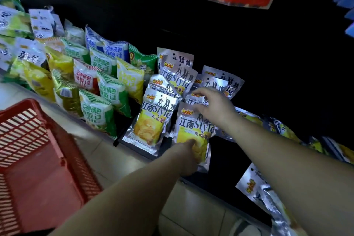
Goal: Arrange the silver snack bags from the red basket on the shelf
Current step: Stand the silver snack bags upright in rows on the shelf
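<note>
1. Silver snack bags (173,80) are standing in overlapping rows on the dark shelf (249,48), each showing black dancing figures, "Style" lettering and a picture of yellow chips.
2. My left hand (186,156) is gripping the lower part of the front silver bag (193,126), which is standing upright at the shelf's edge.
3. My right hand (214,107) is curling over its top edge; I cannot tell whether it is pinching.
4. At lower left the red basket (23,107) is sitting near the green and yellow packets (99,113).

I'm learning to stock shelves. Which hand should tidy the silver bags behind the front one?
Right. The right hand is at the tops of the back silver bags; the left hand is busy gripping the front silver bag low down.
</note>
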Motion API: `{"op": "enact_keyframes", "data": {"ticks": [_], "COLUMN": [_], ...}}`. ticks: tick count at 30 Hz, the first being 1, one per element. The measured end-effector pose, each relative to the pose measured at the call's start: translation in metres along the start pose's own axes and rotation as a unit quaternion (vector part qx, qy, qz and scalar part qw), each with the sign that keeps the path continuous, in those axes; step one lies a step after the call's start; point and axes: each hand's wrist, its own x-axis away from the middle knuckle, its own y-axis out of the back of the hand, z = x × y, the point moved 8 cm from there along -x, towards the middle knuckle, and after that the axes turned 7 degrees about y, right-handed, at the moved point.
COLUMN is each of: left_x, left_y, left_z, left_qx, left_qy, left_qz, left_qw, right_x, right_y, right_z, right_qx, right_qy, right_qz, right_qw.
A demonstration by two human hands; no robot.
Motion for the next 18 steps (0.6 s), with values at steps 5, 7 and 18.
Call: {"op": "enact_keyframes", "data": {"ticks": [5, 7, 18], "left_x": [-0.015, -0.016, -0.028], "left_y": [-0.019, -0.030, -0.019], "left_z": [0.017, 0.021, 0.030], "left_qx": [0.117, 0.129, 0.062], "left_qy": [0.055, 0.054, 0.054], "left_qz": [-0.134, -0.155, -0.229], "left_qw": [0.982, 0.978, 0.970], "right_x": [0.020, 0.031, 0.026], "right_y": [-0.005, -0.014, -0.026], "right_z": [-0.051, -0.066, -0.072], "right_qx": [0.054, 0.045, -0.101], "right_qy": [-0.063, -0.079, -0.121], "right_qz": [0.047, 0.090, 0.062], "right_qw": [0.995, 0.992, 0.986]}}
